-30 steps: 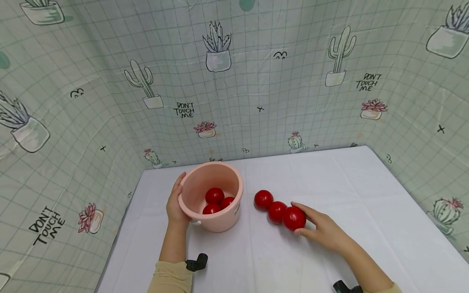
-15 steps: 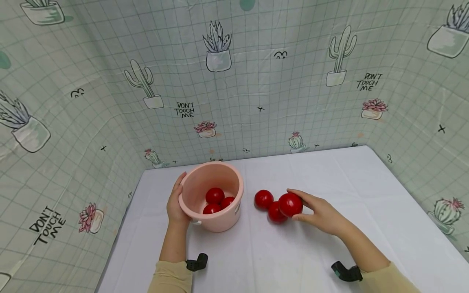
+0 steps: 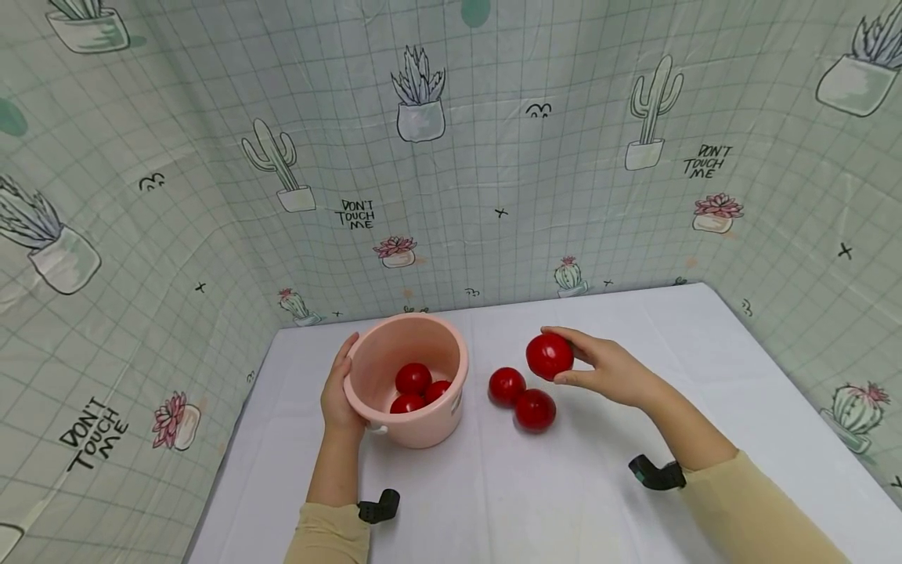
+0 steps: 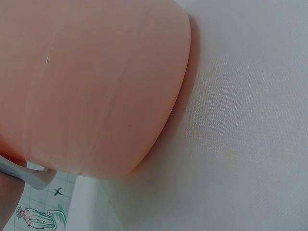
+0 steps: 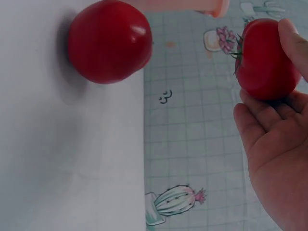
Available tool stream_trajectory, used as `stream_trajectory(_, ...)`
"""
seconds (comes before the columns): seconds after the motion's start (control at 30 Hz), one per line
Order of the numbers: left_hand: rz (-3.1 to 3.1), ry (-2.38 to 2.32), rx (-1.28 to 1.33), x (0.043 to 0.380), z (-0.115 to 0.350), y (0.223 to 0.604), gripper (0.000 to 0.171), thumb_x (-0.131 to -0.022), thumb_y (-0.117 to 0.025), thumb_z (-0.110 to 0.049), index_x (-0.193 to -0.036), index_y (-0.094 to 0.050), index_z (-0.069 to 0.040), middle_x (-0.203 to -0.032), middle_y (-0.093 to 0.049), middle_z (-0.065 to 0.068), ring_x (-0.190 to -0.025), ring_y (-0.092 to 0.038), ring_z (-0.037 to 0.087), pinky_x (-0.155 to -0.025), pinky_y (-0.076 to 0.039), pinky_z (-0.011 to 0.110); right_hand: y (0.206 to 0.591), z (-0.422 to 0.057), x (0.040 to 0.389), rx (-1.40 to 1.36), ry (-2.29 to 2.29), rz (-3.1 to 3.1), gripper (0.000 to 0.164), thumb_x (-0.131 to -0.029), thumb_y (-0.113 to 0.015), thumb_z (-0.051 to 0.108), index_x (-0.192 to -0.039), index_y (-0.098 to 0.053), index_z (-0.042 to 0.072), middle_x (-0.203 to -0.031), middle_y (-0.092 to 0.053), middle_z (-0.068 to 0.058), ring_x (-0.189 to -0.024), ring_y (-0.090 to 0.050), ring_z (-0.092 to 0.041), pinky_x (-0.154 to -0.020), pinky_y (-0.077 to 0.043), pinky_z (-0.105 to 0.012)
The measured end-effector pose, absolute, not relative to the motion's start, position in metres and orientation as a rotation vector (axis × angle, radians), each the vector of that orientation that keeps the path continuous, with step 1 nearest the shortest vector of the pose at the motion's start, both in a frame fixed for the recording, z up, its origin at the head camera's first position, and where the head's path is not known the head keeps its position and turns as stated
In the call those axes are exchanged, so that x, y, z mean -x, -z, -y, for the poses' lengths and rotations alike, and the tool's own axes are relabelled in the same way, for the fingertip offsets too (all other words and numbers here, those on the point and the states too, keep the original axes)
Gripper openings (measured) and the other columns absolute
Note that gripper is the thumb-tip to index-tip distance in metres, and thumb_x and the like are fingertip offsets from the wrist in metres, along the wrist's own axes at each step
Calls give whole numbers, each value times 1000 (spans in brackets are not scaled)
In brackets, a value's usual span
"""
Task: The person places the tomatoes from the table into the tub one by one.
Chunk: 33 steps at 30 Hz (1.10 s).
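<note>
Tomatoes are going into the pink bucket (image 3: 423, 341), which the left hand (image 3: 337, 392) steadies with its grip curled on the rim; three (image 3: 416, 388) already lie inside. Two more (image 3: 520, 398) rest on the white worktop (image 3: 634, 376) just right of it. Further right, the right hand (image 3: 606, 368) pinches a lifted tomato (image 3: 550, 355), which I judge must next travel left over the rim.

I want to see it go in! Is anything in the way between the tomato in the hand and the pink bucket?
Nothing visible is. The right hand holds the tomato in the air, and the pink bucket has an open top.
</note>
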State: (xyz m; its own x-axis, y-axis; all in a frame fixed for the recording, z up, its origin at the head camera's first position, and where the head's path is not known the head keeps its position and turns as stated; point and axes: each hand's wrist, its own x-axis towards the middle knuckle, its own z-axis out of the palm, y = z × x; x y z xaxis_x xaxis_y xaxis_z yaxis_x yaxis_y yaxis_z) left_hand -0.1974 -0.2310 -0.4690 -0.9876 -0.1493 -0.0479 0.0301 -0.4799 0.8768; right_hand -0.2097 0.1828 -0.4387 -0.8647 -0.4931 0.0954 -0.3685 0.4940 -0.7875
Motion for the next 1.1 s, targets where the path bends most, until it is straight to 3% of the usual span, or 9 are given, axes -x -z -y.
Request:
stream_trajectory(0.4, 1521, 2615, -168, 196, 232, 468, 47, -104, -26, -25, -148, -44, -25, -155, -42, -6, -142, -37, 16, -122, -26, 41, 395, -163, 247, 867, 1288, -2557, 80, -86, -74, 37, -153, -35, 20, -152, -47, -8, -141, -45, -31, -111, -40, -53)
stream_trajectory(0.73, 1555, 2593, -182, 197, 231, 468, 47, -104, -28, -26, -148, -44, -27, -153, -44, -9, -140, -39, 14, -121, -29, 40, 363, -141, 264, 875, 1306, -2488, 79, -86, -75, 40, -153, -36, 25, -154, -44, -3, -142, -43, -27, -111, -42, -52)
stream_trajectory(1.1, 1558, 2598, -184, 197, 231, 469, 46, -104, -28, -27, -146, -45, -29, -153, -44, -9, -140, -40, 13, -121, -30, 40, 347, -109, 277, 927, 1310, -2415, 72, -85, -76, 37, -149, -42, 31, -149, -50, 2, -143, -42, -25, -107, -47, -47)
